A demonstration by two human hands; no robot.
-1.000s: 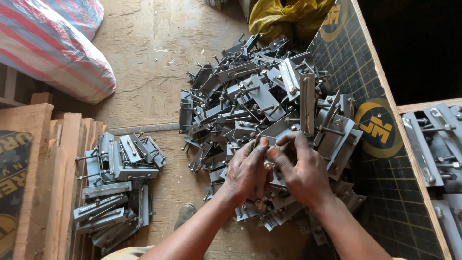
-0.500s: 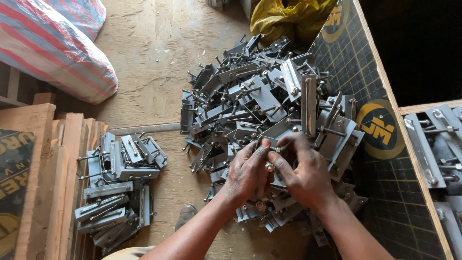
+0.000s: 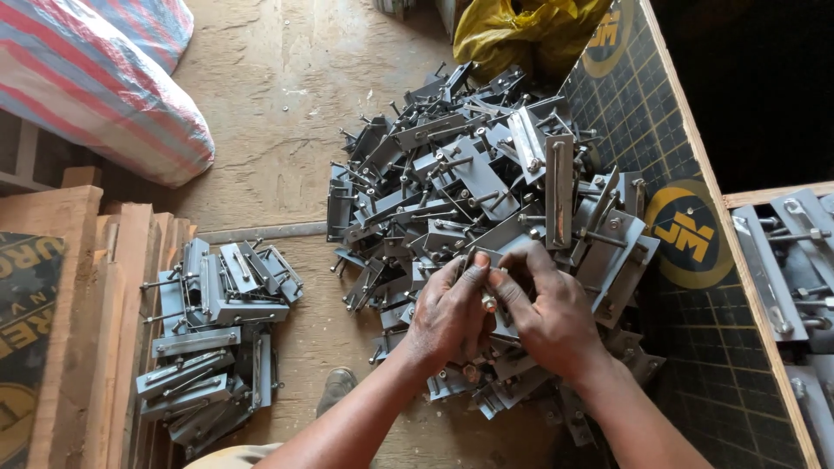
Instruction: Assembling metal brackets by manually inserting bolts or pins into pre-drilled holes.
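Metal bracket (image 3: 504, 260), centre frame: stiff, probably heavy, sharp-edged (bolt attached). Left hand (image 3: 447, 317) and right hand (image 3: 547, 321) both pinch it; best held by flat plate.

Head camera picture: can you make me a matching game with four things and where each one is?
Things:
1. yellow bag
2. striped sack
3. neat stack of brackets
4. wooden planks

Places:
A. top left
B. far left edge
C. top middle, behind the big metal pile
D. on the floor, left of both hands

Pairs: 1-C, 2-A, 3-D, 4-B
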